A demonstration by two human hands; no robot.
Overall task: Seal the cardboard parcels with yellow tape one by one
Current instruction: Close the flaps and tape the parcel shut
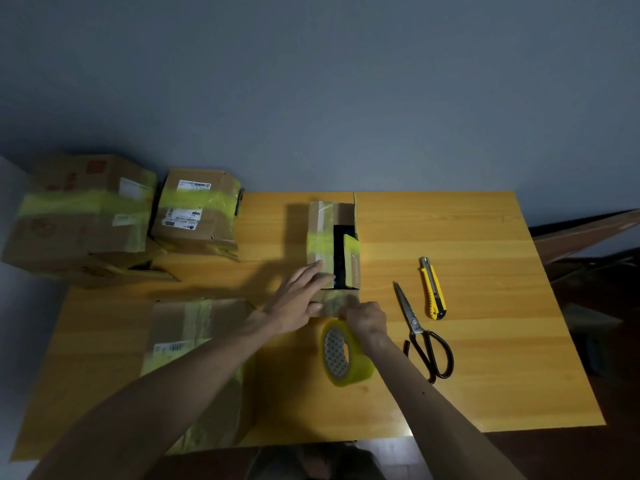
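A small cardboard parcel (320, 230) stands in the middle of the wooden table (467, 237), its top flaps partly apart with a dark gap between them. My left hand (299, 299) lies flat on the left flap and near edge, fingers straight. My right hand (367, 318) pinches the tape's free end against the parcel's near side. The roll of yellow tape (343, 355) stands on edge just below that hand.
Black-handled scissors (424, 334) and a yellow utility knife (433, 289) lie to the right of the parcel. Two taped boxes (86, 216) (197, 213) sit at the back left. A flat taped parcel (194, 330) lies at the front left, under my left forearm.
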